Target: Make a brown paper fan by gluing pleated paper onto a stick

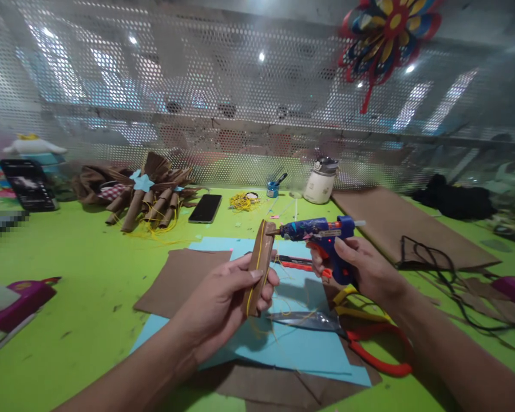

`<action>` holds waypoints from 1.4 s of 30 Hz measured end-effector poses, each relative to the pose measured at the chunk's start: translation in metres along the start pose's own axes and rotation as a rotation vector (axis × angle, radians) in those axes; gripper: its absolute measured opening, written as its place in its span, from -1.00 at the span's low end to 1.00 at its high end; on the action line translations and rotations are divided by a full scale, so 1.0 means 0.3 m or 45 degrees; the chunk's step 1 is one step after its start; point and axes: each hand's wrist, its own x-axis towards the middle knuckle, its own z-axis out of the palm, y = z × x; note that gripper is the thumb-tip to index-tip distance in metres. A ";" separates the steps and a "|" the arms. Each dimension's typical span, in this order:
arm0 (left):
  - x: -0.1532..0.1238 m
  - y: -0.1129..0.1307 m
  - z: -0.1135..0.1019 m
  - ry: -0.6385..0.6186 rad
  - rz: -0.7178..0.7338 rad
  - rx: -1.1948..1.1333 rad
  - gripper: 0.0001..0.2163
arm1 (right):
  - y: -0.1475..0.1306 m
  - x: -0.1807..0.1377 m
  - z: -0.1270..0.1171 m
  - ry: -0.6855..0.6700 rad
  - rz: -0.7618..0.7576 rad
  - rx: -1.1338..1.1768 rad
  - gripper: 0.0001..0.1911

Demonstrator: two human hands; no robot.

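My left hand [223,300] is closed round a rolled brown paper tube [260,260] with a yellow string running along it, held upright above the blue paper sheet [292,337]. My right hand [360,269] grips a blue hot glue gun [321,232] by its handle. The gun's nozzle touches the top end of the tube.
Scissors with red and yellow handles [369,337] and a red cutter [296,263] lie on the blue sheet. Brown paper sheets [175,280] surround it. A pile of brown tubes [150,197], a phone [205,208], yellow string [241,201], a white pot [321,181] and a black cord [438,269] sit on the green table [77,269].
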 end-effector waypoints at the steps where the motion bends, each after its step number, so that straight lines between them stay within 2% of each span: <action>1: 0.000 0.001 0.000 0.001 0.003 0.001 -0.86 | 0.000 -0.003 -0.001 -0.017 -0.004 -0.025 -0.71; 10: 0.002 0.007 -0.006 0.001 0.029 0.013 -0.88 | -0.018 -0.025 -0.016 -0.111 -0.031 -0.314 -0.65; 19: 0.001 0.013 0.003 0.015 0.016 0.021 -0.87 | -0.009 -0.038 -0.033 -0.188 -0.015 -0.451 -0.61; 30: 0.002 0.005 -0.006 0.003 -0.004 0.033 -0.90 | -0.036 -0.034 -0.024 -0.087 -0.045 -0.546 -0.59; 36: 0.003 0.006 -0.008 0.010 -0.007 0.046 -0.90 | -0.045 -0.045 -0.020 -0.174 -0.037 -0.553 -0.61; 42: 0.002 0.003 -0.005 0.038 -0.015 0.048 -0.92 | -0.037 -0.046 -0.036 -0.162 -0.045 -0.598 -0.63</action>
